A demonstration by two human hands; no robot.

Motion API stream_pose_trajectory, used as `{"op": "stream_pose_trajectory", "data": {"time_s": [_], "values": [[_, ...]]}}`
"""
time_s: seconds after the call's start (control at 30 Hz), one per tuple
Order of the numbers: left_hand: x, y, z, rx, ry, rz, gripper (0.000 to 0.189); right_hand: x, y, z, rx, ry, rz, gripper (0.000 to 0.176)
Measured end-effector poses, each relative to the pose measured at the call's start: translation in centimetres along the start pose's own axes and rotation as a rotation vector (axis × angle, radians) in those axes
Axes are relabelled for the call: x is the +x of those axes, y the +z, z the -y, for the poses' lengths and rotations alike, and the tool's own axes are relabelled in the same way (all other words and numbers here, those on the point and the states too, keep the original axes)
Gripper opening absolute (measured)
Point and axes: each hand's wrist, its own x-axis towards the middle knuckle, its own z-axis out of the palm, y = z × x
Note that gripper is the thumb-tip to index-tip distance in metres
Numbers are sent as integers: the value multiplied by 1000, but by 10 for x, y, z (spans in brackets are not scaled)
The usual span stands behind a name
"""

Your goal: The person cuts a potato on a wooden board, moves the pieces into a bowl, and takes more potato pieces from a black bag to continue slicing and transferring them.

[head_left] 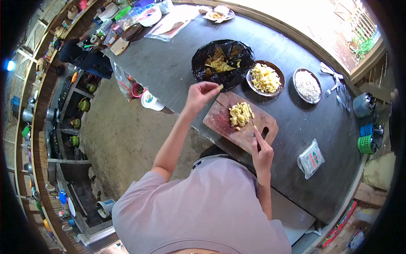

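Observation:
My left hand is closed in a pinch on a small yellowish piece, held near the black plastic-lined bowl. That bowl holds yellow peels or scraps. In my right hand is a knife, its thin blade pointing at a heap of chopped yellow pieces. The heap lies on a wooden cutting board with a slot-shaped handle hole. Just beyond the board stands a brown bowl full of similar cut pieces.
A plate of white, grainy food stands to the right, with cutlery beside it. A white printed packet lies nearer. A white cup sits at the table's left edge. Another person stands at the far left.

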Motion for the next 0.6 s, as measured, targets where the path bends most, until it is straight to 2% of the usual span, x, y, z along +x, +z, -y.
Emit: {"op": "stream_pose_trajectory", "data": {"time_s": [0.07,0.13,0.17,0.23,0.33,0.47,0.6], "values": [[-30,18,13,70,29,20,23,-8,2,2,-15,-4,0,45],[-62,36,20,358,146,24,20,-15,5,5,-27,-8,4,45],[-73,40,27,357,146,33,20,-18,7,5,-13,-36,3,44],[-88,46,38,613,321,1,19,-28,10,9,-11,-47,22,45],[-101,49,45,663,404,-32,15,-39,18,10,-2,-73,6,44],[-111,48,45,681,396,-3,18,-51,22,18,-46,-51,29,44],[-121,47,48,622,433,-28,27,-59,17,37,-65,90,103,43]]}}
